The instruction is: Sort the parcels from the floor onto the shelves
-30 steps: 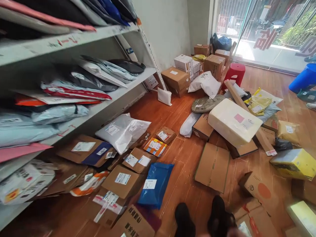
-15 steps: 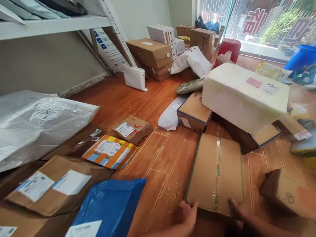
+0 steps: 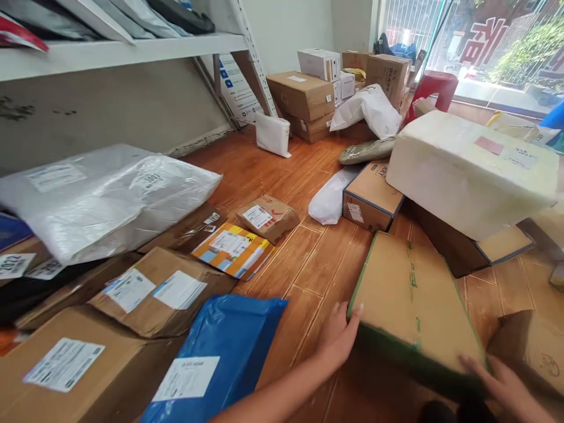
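Observation:
A flat cardboard box [image 3: 414, 294] with green tape edging lies on the wooden floor, its near edge raised off the boards. My left hand [image 3: 337, 338] grips its near left corner, thumb on the top face. My right hand [image 3: 504, 382] holds the near right corner, fingers over the edge. Behind the box a large white foam box [image 3: 471, 170] rests on brown cartons. A blue plastic mailer [image 3: 215, 358] lies to the left of my left arm.
Labelled cartons [image 3: 154, 294] and a clear plastic parcel [image 3: 110, 200] crowd the floor at left under a metal shelf [image 3: 118, 50]. More boxes [image 3: 304, 97], a white bag [image 3: 368, 108] and a red stool [image 3: 434, 88] stand at the back by the glass door. Another carton [image 3: 533, 352] sits at right.
The camera has dropped low toward the floor. Both hands have closed on the flat box's near corners and tilted its near edge up from the boards.

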Demonstrator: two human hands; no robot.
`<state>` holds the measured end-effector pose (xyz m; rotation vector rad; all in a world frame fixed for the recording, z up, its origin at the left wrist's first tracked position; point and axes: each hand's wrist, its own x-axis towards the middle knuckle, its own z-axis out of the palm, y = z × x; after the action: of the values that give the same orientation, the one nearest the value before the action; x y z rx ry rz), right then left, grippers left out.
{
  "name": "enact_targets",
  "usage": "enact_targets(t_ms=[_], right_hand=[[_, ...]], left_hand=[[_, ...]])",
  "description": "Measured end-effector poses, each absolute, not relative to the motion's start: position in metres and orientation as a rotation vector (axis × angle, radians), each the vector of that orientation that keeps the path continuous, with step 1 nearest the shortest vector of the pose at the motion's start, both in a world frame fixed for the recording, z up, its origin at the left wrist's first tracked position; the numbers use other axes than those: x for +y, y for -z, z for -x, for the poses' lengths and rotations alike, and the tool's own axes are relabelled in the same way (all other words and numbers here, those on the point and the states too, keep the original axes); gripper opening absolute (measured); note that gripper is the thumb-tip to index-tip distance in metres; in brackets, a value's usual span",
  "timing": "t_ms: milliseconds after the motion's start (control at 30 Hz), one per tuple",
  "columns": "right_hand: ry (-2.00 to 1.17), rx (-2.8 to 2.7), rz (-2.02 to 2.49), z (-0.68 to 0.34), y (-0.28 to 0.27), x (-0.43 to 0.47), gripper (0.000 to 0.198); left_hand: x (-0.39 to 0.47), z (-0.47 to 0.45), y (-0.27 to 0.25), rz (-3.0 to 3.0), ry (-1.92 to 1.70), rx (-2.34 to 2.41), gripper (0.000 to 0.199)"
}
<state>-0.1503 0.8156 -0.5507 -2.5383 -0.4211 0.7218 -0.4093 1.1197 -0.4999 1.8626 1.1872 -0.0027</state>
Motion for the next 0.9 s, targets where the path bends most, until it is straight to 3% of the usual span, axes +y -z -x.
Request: enact_targets(t_ms=[167, 267, 400, 667, 800, 900], right_hand=[[-0.555, -0.636, 2.539, 0.103, 0.395, 0.871, 0.06], [-0.381, -0.715, 2.545, 0.084, 0.357, 0.922, 0.066], [-0.236, -0.695, 2.392, 0.06, 0.37, 0.97, 0.071], [-0.227, -0.888, 2.044, 0.004, 0.407, 0.966, 0.089], [-0.466, -0.99, 1.948, 0.0, 0.43, 0.947, 0.11], [-0.436, -0.906, 1.963, 0.008, 0.457, 0.944, 0.114]], left_hand=[[1.144, 0.399, 0.417, -2.01, -0.425, 0.955, 0.058], [1.163, 0.377, 0.408, -1.893, -0.554, 0.947, 0.054], [1.187, 0.339, 0.415, -1.751, -0.611, 0.944, 0.047], [1.203, 0.313, 0.432, -1.81, -0.664, 0.971, 0.071], [1.237, 0.321, 0.459, -1.933, -0.72, 0.649, 0.105], [1.262, 0.314, 0.468, -1.967, -0.723, 0.371, 0.137]])
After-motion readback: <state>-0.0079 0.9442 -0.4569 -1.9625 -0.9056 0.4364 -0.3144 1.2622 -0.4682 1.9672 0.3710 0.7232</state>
